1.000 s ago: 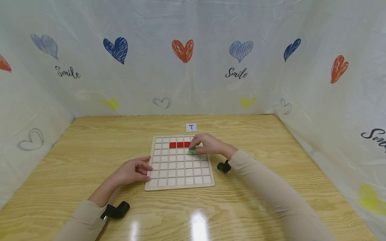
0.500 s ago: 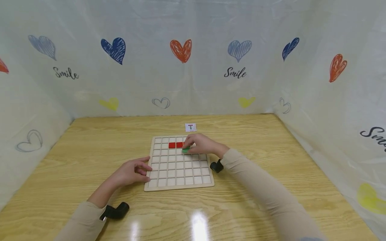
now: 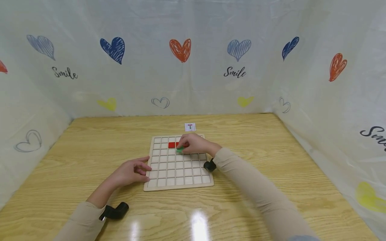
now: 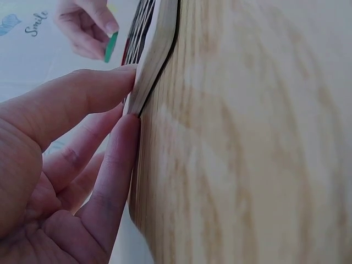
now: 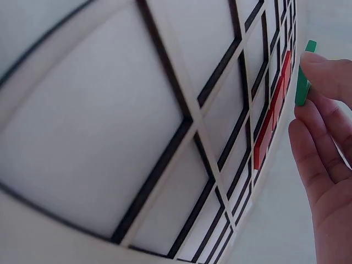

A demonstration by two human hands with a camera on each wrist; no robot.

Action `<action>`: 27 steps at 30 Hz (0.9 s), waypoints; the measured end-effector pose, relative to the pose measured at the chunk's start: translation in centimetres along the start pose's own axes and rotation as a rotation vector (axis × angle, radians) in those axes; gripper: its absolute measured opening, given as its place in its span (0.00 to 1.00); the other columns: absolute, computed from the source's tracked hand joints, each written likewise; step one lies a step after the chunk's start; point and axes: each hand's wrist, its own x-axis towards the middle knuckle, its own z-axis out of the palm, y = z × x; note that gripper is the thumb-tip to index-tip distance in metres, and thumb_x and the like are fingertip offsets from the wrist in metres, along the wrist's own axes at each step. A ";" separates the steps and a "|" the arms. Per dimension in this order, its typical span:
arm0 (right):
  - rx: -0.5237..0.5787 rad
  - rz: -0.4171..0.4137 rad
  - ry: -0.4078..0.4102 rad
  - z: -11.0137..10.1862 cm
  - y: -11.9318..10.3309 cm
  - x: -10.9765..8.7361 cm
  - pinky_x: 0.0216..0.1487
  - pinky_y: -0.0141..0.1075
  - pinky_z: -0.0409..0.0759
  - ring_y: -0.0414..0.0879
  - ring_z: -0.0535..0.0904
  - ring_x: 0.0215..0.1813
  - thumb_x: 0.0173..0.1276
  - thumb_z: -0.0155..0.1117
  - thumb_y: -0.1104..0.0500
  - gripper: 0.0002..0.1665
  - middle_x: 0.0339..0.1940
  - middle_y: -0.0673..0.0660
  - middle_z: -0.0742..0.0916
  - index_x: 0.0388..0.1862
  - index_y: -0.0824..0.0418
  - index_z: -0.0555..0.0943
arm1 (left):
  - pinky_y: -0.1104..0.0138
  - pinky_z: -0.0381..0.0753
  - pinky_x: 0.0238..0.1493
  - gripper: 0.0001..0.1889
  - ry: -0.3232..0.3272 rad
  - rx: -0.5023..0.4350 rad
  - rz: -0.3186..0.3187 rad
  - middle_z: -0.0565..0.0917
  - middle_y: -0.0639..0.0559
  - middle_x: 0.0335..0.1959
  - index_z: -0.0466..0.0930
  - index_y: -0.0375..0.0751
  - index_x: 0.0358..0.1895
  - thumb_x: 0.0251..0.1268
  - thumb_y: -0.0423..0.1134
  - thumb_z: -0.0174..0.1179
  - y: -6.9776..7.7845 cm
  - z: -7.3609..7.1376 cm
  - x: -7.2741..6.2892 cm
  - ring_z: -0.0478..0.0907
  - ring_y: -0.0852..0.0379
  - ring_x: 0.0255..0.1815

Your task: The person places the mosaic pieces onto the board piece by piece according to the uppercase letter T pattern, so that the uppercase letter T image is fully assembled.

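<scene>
A wooden grid board [image 3: 178,187] lies on the table. Along its far part runs a row of red square tiles [image 3: 171,145], partly covered by my right hand [image 3: 197,144] in the head view. Thumb and fingers of that hand pinch a green tile [image 5: 306,74], which the right wrist view shows edge-on, raised off the grid beside the red row. My left hand [image 3: 131,172] is at the board's left edge. The left wrist view shows its thumb and fingertips [image 4: 127,124] touching the side of the board, with the green tile [image 4: 111,47] beyond.
Behind the board lies a small printed card [image 3: 190,127] with a red and green pattern on a grid. Black wrist cameras [image 3: 116,211] hang below both sleeves. A white curtain [image 3: 205,90] with hearts stands around the wooden table [image 3: 256,134].
The right hand has moved left over the board with the green tile, from the right end of the red row towards its middle. My left hand stays at the board's edge.
</scene>
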 end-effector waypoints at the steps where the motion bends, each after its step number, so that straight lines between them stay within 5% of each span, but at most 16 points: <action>1: 0.004 0.008 -0.003 0.0 0.0 0.1 0.43 0.27 0.73 0.40 0.75 0.40 0.58 0.67 0.67 0.11 0.38 0.52 0.82 0.41 0.62 0.85 | 0.70 0.75 0.38 0.18 -0.001 -0.002 -0.001 0.60 0.36 0.69 0.81 0.34 0.44 0.48 0.36 0.71 0.0 0.0 0.0 0.77 0.56 0.40; 27: -0.015 0.039 -0.056 0.5 0.2 0.9 0.43 0.27 0.72 0.40 0.74 0.39 0.59 0.66 0.68 0.12 0.37 0.52 0.82 0.43 0.64 0.85 | 0.69 0.76 0.39 0.18 0.000 -0.015 -0.004 0.60 0.36 0.69 0.81 0.33 0.44 0.48 0.35 0.71 0.0 -0.1 0.1 0.77 0.55 0.41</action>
